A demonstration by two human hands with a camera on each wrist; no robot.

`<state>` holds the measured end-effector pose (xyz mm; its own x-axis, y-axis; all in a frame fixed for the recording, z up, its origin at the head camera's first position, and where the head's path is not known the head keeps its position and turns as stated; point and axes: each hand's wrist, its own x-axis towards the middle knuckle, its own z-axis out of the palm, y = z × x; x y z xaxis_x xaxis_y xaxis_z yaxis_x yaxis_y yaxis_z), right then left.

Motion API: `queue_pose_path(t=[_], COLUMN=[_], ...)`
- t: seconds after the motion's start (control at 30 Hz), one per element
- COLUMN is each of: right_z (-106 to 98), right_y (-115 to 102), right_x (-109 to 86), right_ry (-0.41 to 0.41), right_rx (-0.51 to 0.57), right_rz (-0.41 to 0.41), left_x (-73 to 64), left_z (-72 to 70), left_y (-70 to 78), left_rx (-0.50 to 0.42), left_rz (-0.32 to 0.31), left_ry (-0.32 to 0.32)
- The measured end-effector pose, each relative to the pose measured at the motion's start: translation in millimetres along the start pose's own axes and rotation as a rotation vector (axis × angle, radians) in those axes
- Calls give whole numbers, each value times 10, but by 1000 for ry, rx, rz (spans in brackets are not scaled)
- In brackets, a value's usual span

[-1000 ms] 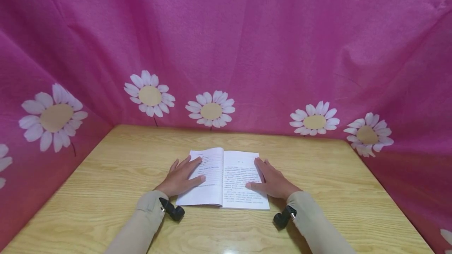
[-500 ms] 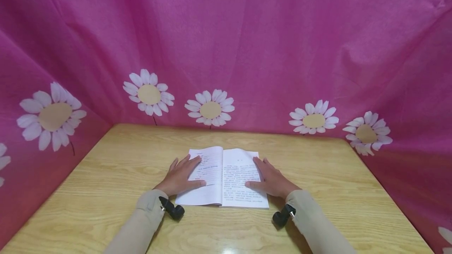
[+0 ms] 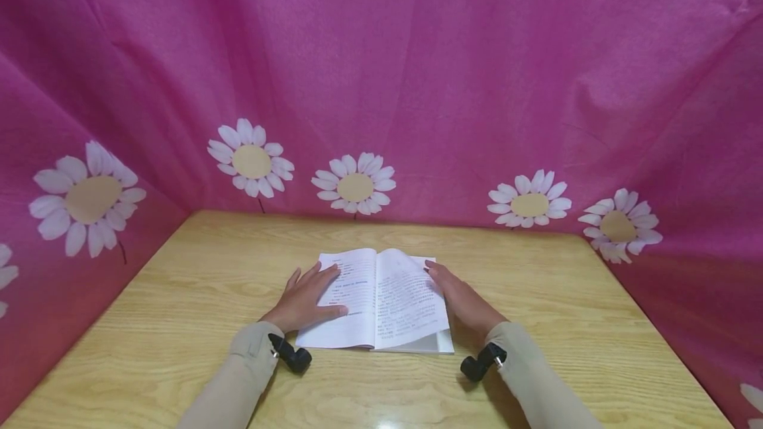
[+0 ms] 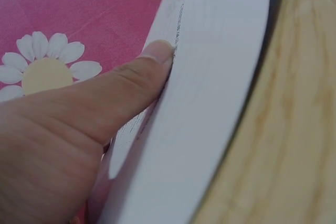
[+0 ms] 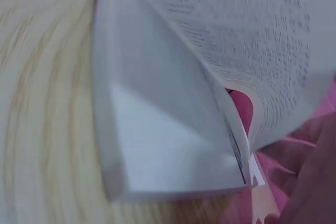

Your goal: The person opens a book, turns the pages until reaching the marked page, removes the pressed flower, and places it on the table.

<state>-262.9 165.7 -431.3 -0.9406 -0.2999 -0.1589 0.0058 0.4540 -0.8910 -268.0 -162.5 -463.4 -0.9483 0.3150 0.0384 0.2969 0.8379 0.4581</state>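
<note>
An open book (image 3: 352, 333) with printed pages lies on the wooden table. My left hand (image 3: 304, 300) rests spread on its left page, thumb and fingertips on the paper. In the left wrist view the thumb (image 4: 121, 87) lies straight against that page. My right hand (image 3: 467, 300) is at the outer edge of the right side, holding a lifted page (image 3: 408, 296). This page bows up and slants, its lower corner off the pages beneath. In the right wrist view the page curls beside the blurred fingers (image 5: 294, 150); the right thumb is hidden in the head view.
The light wooden table (image 3: 197, 283) reaches back to a pink cloth (image 3: 447, 85) printed with white daisies, which also hangs at both sides. Each sleeve cuff carries a small black camera, one at the left wrist (image 3: 292, 355) and one at the right (image 3: 479, 364).
The right page, flat a second ago, first bulged near its top and now stands lifted and slanted. My right hand has turned onto its side, its thumb gone from sight. The left hand stays put.
</note>
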Motion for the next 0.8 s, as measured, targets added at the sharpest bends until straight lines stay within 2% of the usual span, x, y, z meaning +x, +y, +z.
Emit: queue_pose_path(t=[0.1, 0.17, 0.27, 0.37, 0.47, 0.63, 0.7, 0.8], right_z=[-20, -28, -29, -9, 41, 188, 261, 375], right_y=[12, 23, 42, 58, 51, -45, -101, -166], right_x=[-23, -17, 7, 26, 22, -3, -19, -40], right_ry=[-37, -40, -16, 54, 113, 86, 54, 50], right_rx=[202, 214, 119, -14, -109, -206, -203, -225], right_rz=[32, 5, -83, -151, -179, -259, -258, -250], left_x=[0, 3, 8, 14, 11, -4, -5, -3], left_z=[7, 14, 28, 35, 27, 6, 3, 5], left_y=[-8, -20, -44, -60, -62, -55, -50, -48], left_rx=[-13, -18, -17, -12, -19, -22, -25, -31], left_rz=[5, 10, 17, 24, 28, 34, 41, 53], left_ry=[3, 6, 10, 12, 11, 10, 12, 19])
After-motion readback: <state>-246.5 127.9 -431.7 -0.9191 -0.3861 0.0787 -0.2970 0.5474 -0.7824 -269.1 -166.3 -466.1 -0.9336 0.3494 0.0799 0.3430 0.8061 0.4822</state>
